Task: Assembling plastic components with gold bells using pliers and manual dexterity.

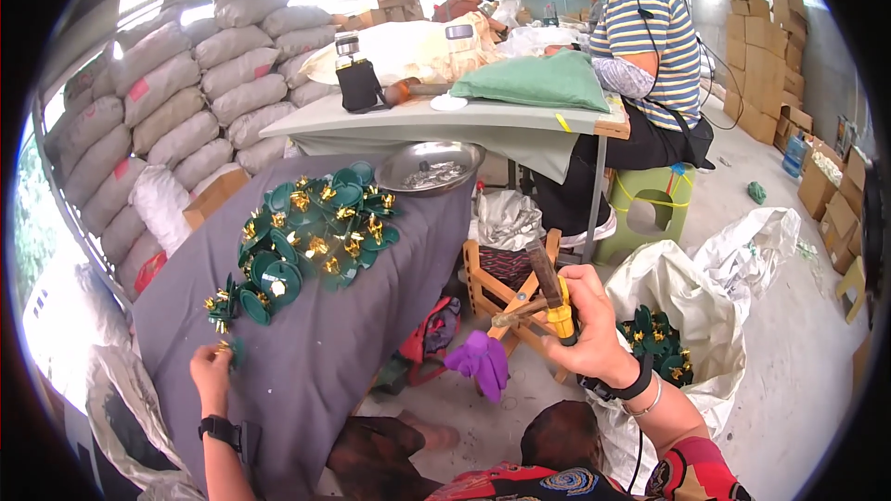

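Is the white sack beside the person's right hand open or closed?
Open. The white sack gapes at its mouth, and green pieces with gold parts show inside, just behind the right hand.

The left hand [212, 366] pinches a small green and gold piece [227, 349] on the grey cloth [343, 325], at 7 o'clock. The right hand [589, 325], toward 4 o'clock, grips a hammer [548, 292]. A pile of green discs [311, 237] lies at 10 o'clock from it.

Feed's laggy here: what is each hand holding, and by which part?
Right hand: hammer, gripped low on its yellow handle. Left hand: pinches a small green-and-gold piece; which part, unclear.
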